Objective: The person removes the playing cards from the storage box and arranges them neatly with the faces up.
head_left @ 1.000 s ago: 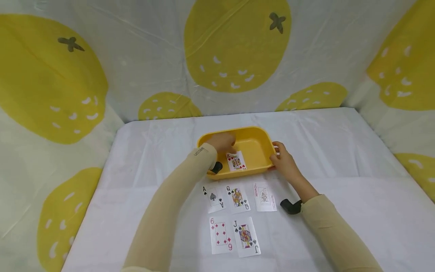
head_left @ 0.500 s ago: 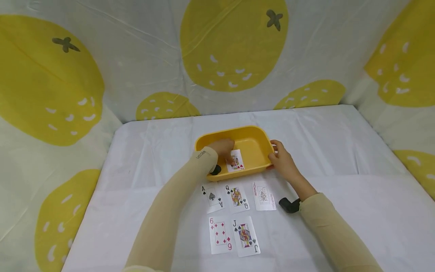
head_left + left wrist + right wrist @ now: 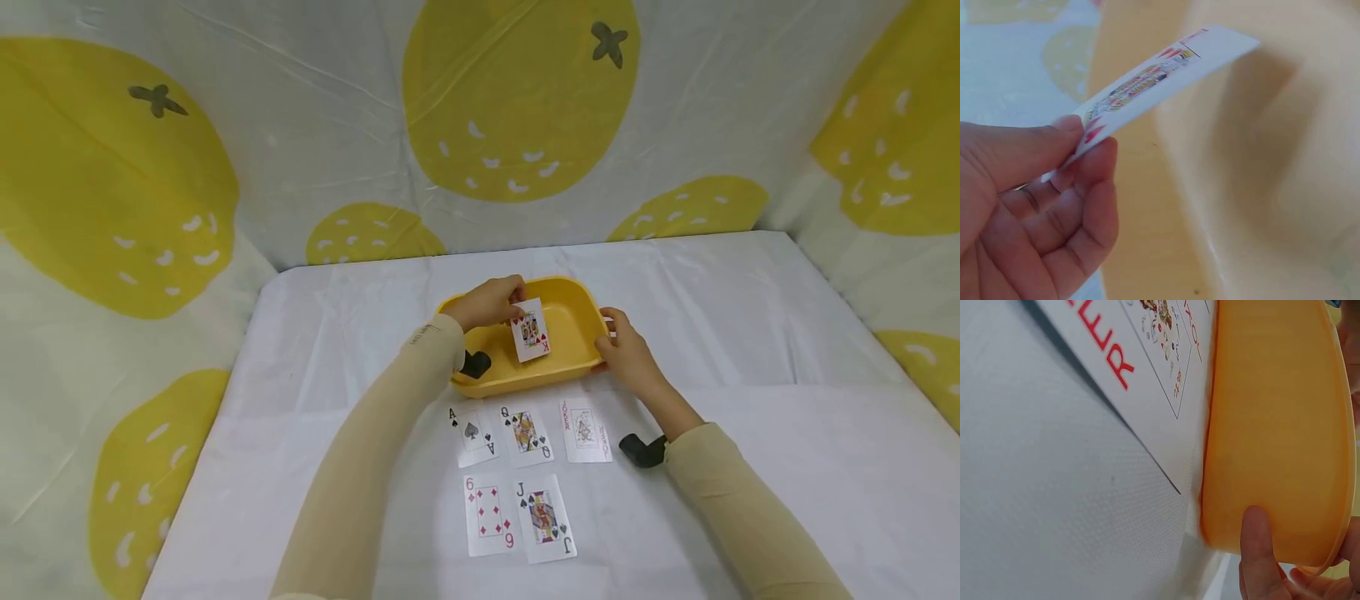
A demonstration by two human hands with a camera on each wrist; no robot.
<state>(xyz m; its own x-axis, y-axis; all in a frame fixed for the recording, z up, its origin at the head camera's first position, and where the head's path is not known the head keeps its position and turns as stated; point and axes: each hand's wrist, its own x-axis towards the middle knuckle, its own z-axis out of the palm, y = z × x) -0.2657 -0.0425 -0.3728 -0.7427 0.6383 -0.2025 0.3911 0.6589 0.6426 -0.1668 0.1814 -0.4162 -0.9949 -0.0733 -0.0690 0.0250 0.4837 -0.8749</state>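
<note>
My left hand [image 3: 489, 303] pinches a king of hearts playing card [image 3: 531, 333] by one end between thumb and fingers, over a yellow plastic tub [image 3: 573, 333]. In the left wrist view the card [image 3: 1147, 81] is tilted, its face partly seen edge-on, with the thumb [image 3: 1041, 147] on top. At the tub's right end, my right hand [image 3: 628, 354] grips the rim. The right wrist view shows a finger [image 3: 1257, 540] against the tub's outer wall [image 3: 1279, 425] and others around the edge; the thumb is partly cut off there.
Before the tub lie an ace of spades [image 3: 472, 437], a queen of spades [image 3: 527, 435] and a joker [image 3: 587, 433]. Nearer are a six of diamonds [image 3: 489, 517] and a jack of spades [image 3: 545, 518]. A white cloth covers the table [image 3: 787, 350]; lemon-print curtains [image 3: 517, 100] surround it.
The king lay in the tub under my left hand. Now that hand has pinched it and raised it off the bottom. My right hand keeps its hold on the rim.
</note>
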